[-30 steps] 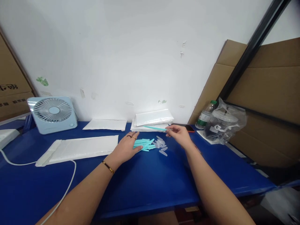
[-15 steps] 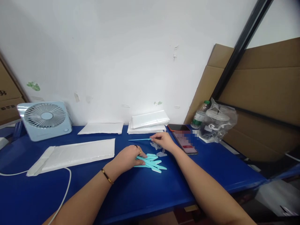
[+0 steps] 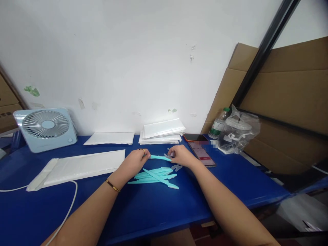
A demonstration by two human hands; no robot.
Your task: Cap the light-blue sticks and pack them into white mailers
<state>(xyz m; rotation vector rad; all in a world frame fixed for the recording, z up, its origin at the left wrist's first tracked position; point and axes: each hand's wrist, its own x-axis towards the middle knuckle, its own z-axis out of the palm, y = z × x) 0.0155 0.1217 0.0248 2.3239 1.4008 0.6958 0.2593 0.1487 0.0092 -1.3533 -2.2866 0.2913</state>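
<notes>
Near the middle of the frame, the left hand (image 3: 134, 162) and the right hand (image 3: 180, 155) each pinch one end of a single teal plastic stick (image 3: 160, 157), holding it level just above the blue worktop (image 3: 153, 208). Gripping it at both ends likely steadies it so that something can be fitted on its tip. Just below it, the other teal sticks (image 3: 153, 176) lie in a loose fan on the worktop, close enough to pick from without reaching. A few clear plastic caps (image 3: 177, 167) rest beside the right hand, touching the pile's right edge.

Right of the hands lies a phone (image 3: 202, 154), screen up. Behind, against the wall, sit a stack of white mailers (image 3: 161, 131) and, at the frame's left, a padded envelope (image 3: 79, 165) and a small desk fan (image 3: 44, 128).
</notes>
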